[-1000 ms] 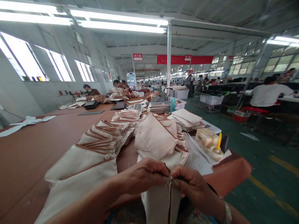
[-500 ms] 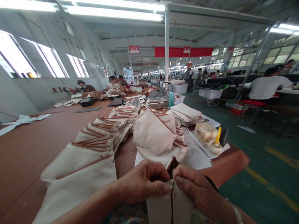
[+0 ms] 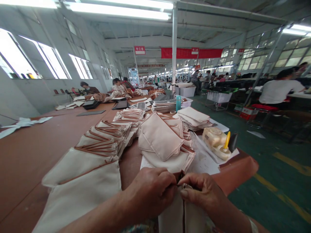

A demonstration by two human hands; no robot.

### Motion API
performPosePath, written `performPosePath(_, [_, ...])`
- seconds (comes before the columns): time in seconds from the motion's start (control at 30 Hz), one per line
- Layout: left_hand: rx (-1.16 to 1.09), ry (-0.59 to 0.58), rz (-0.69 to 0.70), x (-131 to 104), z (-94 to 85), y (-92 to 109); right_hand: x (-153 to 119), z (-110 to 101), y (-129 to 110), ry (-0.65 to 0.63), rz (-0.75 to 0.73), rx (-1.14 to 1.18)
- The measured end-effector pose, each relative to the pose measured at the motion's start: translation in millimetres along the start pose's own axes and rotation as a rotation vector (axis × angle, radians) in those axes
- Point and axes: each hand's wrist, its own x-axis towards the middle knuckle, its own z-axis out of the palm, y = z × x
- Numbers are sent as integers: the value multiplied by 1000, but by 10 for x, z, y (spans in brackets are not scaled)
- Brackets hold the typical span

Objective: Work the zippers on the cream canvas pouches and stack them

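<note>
Two hands, left [image 3: 153, 191] and right [image 3: 202, 193], pinch nearly closed on one cream fabric piece with a dark brown centre seam [image 3: 183, 210], upright at the near edge of the reddish-brown desk [image 3: 26, 155]; one yellow-handled brush [image 3: 226, 140] sits beyond.

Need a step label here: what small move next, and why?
Probably shift both pinches slightly down the dark line of the cream piece: the left hand and right hand pinch near its top end, close together, and the line below them has no fingers on it.
</note>
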Motion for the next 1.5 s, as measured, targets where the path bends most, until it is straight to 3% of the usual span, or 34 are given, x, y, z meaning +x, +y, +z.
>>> performPosePath(0.1, [242, -65, 69, -13, 36, 23, 6, 17, -34, 5, 13, 23])
performPosePath(0.23, [447, -45, 109, -40, 135, 94, 14, 23, -42, 39, 57, 56])
performPosePath(0.43, [386, -42, 10, 17, 190, 158, -34, 69, -64, -35, 5, -61])
performPosePath(0.53, [164, -58, -109, 85, 153, 71, -70, 104, -106, -15, -55, -345])
performPosePath(0.63, [-253, -99, -266, 131, 116, -34, -97, 93, -158, -16, -95, -558])
performPosePath(0.7, [-640, -170, -369, 140, 110, -76, -111, 55, -185, -48, -58, -468])
performPosePath(0.8, [-1166, -229, -462, 137, 151, -95, -129, -19, -181, -125, 4, -124])
performPosePath(0.9, [-1349, -216, -544, 143, 215, -106, -142, -84, -128, -122, 18, 12])
performPosePath(1.0, [-1319, -244, -575, 155, 221, -133, -149, -135, -79, -75, 15, -45])
performPosePath(1.17, [-1207, -311, -446, 151, 123, -122, -146, -164, -72, -69, 23, -131])
performPosePath(1.3, [-984, -278, -395, 150, 126, -29, -142, -140, -96, -57, -1, -172])
performPosePath(1.5, [-764, -261, -448, 190, 156, 75, -151, -121, -103, -43, -47, -256])
